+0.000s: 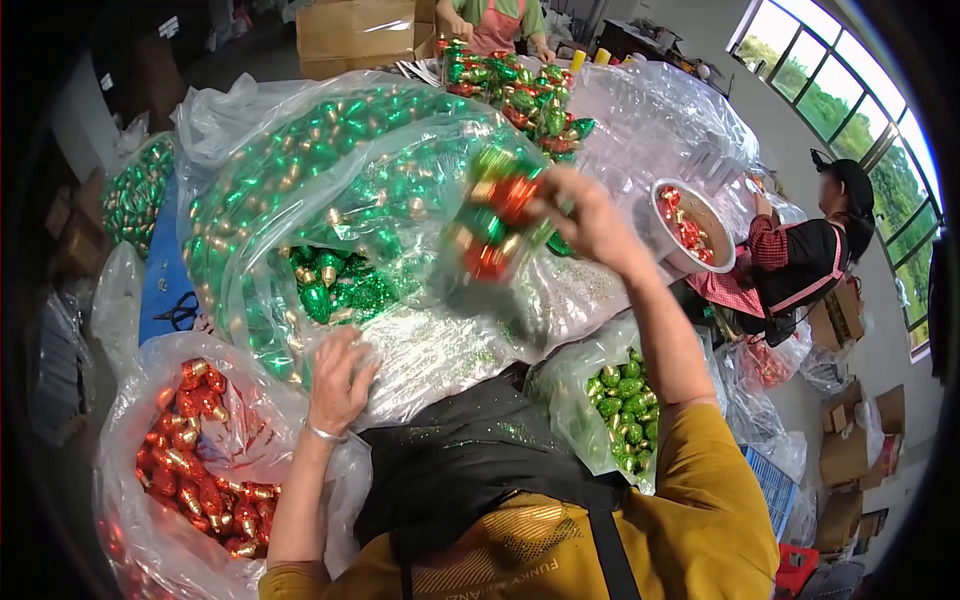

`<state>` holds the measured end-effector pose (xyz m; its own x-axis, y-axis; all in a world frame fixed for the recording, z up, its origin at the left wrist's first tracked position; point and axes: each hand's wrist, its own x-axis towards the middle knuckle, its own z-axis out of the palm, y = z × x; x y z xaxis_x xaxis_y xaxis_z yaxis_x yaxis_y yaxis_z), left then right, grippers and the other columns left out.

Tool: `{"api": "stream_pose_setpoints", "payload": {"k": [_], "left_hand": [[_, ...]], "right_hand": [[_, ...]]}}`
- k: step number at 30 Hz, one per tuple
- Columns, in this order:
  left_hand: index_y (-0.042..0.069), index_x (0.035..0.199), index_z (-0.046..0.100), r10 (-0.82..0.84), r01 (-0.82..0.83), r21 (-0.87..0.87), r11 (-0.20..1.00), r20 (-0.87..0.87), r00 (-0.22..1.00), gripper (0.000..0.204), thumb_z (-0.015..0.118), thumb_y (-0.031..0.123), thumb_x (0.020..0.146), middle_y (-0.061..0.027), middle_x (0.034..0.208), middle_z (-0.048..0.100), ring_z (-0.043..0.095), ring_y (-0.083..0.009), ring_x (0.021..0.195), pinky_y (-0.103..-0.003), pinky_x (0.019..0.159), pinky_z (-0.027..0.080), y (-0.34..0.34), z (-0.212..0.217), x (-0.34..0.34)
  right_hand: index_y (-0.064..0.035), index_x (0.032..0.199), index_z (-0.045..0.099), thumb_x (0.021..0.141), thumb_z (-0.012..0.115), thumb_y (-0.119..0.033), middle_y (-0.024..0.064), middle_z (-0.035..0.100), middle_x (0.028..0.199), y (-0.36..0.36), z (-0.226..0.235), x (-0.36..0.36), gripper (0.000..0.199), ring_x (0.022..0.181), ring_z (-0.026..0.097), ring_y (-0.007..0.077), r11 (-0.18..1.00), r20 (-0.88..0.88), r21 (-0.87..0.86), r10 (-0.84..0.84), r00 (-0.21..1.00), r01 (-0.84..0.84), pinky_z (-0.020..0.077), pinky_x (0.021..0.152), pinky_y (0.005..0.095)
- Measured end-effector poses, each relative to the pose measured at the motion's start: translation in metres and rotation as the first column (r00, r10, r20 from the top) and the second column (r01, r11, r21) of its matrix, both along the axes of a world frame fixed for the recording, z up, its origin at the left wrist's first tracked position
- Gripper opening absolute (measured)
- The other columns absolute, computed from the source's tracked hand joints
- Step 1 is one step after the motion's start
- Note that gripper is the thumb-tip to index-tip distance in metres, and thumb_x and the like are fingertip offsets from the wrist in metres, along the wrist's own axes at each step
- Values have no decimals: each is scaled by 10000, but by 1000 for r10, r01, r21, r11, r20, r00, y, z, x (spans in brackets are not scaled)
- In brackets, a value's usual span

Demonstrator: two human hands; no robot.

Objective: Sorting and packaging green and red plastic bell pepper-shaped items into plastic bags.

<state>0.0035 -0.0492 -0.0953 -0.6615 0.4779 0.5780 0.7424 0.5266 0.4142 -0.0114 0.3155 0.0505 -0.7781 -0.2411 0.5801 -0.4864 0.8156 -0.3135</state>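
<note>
My right hand (592, 215) is closed at the right side of a bunch of red and green bulb-shaped ornaments (492, 218), held above the table and smeared by motion. My left hand (340, 380) holds nothing, its fingers apart, at the near edge of the table. Just beyond it, a large clear bag (370, 165) full of green ornaments gapes, with shiny green bulb ornaments (318, 300) showing in its mouth. Left of my left forearm sits a clear bag of red bulb ornaments (185, 470). Lighter green ornaments (625, 410) fill another bag below my right forearm.
Finished-looking red and green bunches (530, 95) pile up at the far side, before a person in a pink apron (495, 28). A white tub (690, 228) holds red ornaments. Another person (810, 245) works at the right. Black scissors (178, 312) lie at the left.
</note>
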Motion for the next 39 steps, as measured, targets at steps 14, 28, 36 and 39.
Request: {"api": "stream_pose_setpoints", "payload": {"k": [14, 28, 36, 39], "left_hand": [[42, 841, 604, -103, 82, 108, 991, 210, 972, 115, 650, 30, 736, -119, 838, 614, 596, -302, 795, -368, 711, 469, 33, -48, -31], [22, 825, 601, -26, -74, 190, 979, 478, 878, 65, 641, 17, 774, -119, 784, 594, 571, -298, 705, -366, 639, 458, 44, -80, -70], [17, 828, 593, -4, -78, 132, 988, 530, 848, 115, 653, -2, 732, -133, 811, 593, 579, -313, 740, -378, 648, 469, 37, -89, -77], [13, 821, 592, 3, -76, 116, 990, 531, 847, 109, 648, 18, 728, -143, 811, 593, 577, -327, 735, -381, 653, 470, 32, -96, -73]], "right_hand": [[-80, 962, 552, 865, 515, -301, 176, 584, 888, 168, -38, -235, 244, 794, 604, 360, 561, -341, 472, -595, 728, 680, 472, 679, 482], [-54, 963, 590, 839, 527, -235, 199, 626, 910, 155, -61, -301, 228, 834, 652, 337, 456, -119, 730, -649, 751, 509, 524, 653, 445], [-43, 953, 618, 830, 573, -348, 210, 626, 955, 187, -81, -329, 332, 834, 633, 383, 517, -34, 627, -729, 684, 582, 513, 680, 459], [-47, 941, 618, 824, 589, -383, 214, 624, 945, 209, -89, -326, 357, 837, 622, 391, 559, -154, 451, -720, 677, 696, 507, 696, 463]]}}
